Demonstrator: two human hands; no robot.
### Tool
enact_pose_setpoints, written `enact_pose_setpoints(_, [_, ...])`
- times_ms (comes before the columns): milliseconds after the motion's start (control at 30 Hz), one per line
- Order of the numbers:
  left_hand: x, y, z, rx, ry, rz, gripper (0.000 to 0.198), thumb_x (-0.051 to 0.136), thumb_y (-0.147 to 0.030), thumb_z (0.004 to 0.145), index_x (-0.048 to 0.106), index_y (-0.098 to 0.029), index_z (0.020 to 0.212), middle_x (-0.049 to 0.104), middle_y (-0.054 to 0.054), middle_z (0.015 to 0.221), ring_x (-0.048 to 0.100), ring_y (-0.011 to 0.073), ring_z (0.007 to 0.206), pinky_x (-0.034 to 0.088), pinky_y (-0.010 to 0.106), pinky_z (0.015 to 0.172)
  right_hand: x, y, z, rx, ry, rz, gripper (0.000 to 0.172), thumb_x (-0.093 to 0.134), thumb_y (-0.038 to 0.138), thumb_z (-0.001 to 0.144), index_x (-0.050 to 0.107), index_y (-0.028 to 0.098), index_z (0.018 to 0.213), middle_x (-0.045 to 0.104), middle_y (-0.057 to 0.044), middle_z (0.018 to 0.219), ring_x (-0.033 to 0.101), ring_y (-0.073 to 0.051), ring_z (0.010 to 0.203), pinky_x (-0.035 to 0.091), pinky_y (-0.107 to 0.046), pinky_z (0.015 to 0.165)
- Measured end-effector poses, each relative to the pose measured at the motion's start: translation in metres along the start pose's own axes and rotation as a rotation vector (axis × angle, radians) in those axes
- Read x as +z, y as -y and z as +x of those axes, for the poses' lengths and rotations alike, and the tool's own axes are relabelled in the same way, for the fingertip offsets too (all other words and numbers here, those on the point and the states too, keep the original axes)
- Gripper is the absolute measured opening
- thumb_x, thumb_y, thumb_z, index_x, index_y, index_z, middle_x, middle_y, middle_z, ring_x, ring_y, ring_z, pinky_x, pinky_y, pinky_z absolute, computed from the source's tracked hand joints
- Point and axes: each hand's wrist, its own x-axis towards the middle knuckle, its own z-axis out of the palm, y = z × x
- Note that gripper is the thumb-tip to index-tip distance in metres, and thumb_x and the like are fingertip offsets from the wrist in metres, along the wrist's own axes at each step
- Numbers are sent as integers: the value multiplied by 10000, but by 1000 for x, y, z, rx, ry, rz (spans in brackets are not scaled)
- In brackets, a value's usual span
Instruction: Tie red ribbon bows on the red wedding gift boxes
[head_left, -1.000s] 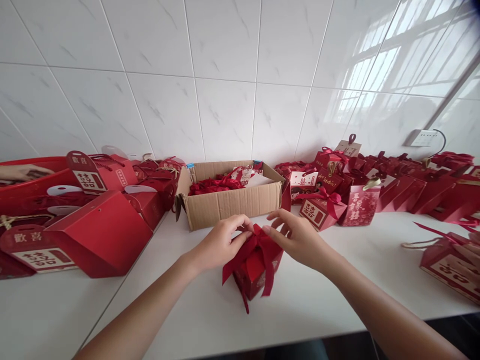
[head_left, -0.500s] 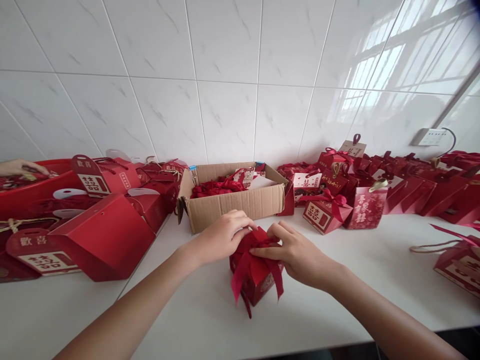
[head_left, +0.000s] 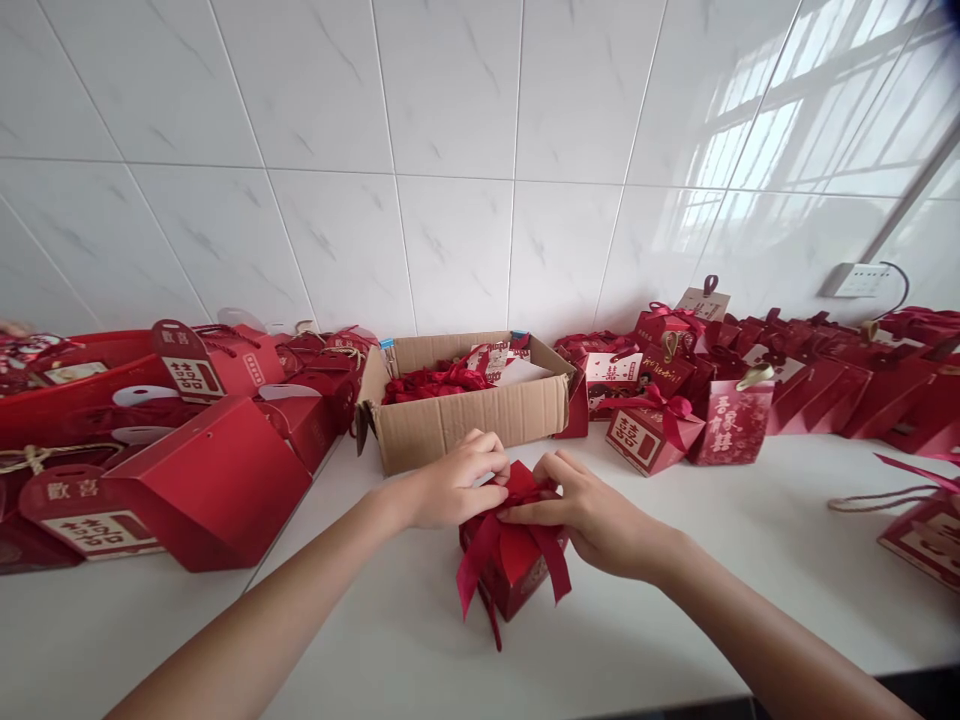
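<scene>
A small red gift box point(head_left: 517, 575) stands on the white tabletop in front of me, with a red ribbon point(head_left: 478, 562) tied round its top. The ribbon's two tails hang down over the near sides, and a thin red cord dangles below. My left hand point(head_left: 459, 482) pinches the ribbon's bow from the left, fingers curled. On the other side my right hand point(head_left: 592, 515) is closed on the ribbon at the knot, thumb and forefinger bent. The exact grip points are partly hidden by the fingers.
Behind the gift box stands an open cardboard box point(head_left: 472, 417) holding red ribbons and cards. Large red boxes point(head_left: 217, 480) and a red basin point(head_left: 112, 350) are at left. Several finished-looking red boxes point(head_left: 652, 435) line the right, below a wall socket point(head_left: 856, 280). One more box point(head_left: 926, 530) lies at the right edge.
My left fingers have curled in closer on the bow, and the ribbon tails have spread slightly. The other person's hand at the far left has left the basin's edge; a patterned bundle shows there.
</scene>
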Motion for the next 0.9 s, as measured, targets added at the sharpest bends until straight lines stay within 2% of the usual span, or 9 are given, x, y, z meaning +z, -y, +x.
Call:
enact_pose_setpoints(200, [-1, 14, 4, 41, -50, -52, 197, 458, -292, 867, 435, -194, 697, 438, 7, 875, 394, 190, 937, 338, 324, 882, -3, 1, 1, -21, 89, -22, 449, 451, 78, 875, 611, 313, 1222, 410, -56, 816, 351, -187, 766, 404, -341, 727])
enact_pose_setpoints(267, [1, 18, 2, 40, -68, -64, 209, 457, -307, 869, 425, -196, 695, 444, 7, 854, 395, 188, 918, 340, 322, 873, -4, 1, 0, -21, 83, -6, 434, 453, 75, 871, 633, 311, 1187, 406, -50, 809, 351, -183, 756, 399, -339, 727])
enact_pose_setpoints(400, [13, 16, 0, 23, -144, -126, 291, 434, -362, 885, 323, -203, 669, 460, 2, 819, 421, 175, 874, 368, 303, 831, -3, 0, -1, 1, -10, 120, 384, 394, 62, 891, 670, 279, 1048, 426, -49, 836, 400, -174, 777, 404, -336, 750])
enact_pose_setpoints(467, [22, 12, 0, -19, -224, -217, 364, 473, -404, 870, 270, -204, 644, 504, 6, 835, 456, 168, 859, 382, 294, 808, -1, -1, -2, 36, -56, 204, 342, 354, 52, 900, 614, 238, 1022, 467, -52, 871, 433, -170, 802, 406, -343, 769])
enact_pose_setpoints(567, [32, 5, 3, -81, -316, -375, 448, 563, -432, 820, 252, -199, 598, 597, 23, 881, 527, 171, 855, 399, 291, 785, 3, -1, -4, 147, -141, 359, 194, 379, 73, 899, 479, 211, 992, 525, -46, 912, 455, -165, 810, 412, -337, 758])
enact_pose_setpoints(633, [36, 2, 5, -88, -339, -435, 467, 590, -428, 803, 260, -195, 568, 628, 33, 902, 563, 186, 885, 411, 296, 791, 5, -2, -5, 222, -202, 447, 122, 423, 105, 894, 441, 214, 947, 525, -34, 903, 457, -159, 799, 412, -322, 735])
enact_pose_setpoints(733, [39, 1, 6, -82, -372, -474, 486, 625, -389, 780, 239, -204, 552, 633, 35, 811, 577, 227, 971, 424, 310, 799, 5, -3, -5, 311, -279, 583, 68, 464, 159, 892, 428, 216, 890, 487, -12, 859, 450, -148, 778, 404, -304, 705])
enact_pose_setpoints(900, [41, 5, 5, -74, -361, -488, 493, 656, -314, 756, 222, -213, 546, 654, 42, 756, 548, 243, 1097, 416, 331, 866, 2, -11, -6, 391, -331, 828, 124, 507, 201, 878, 391, 220, 837, 454, 15, 803, 419, -128, 726, 377, -281, 657])
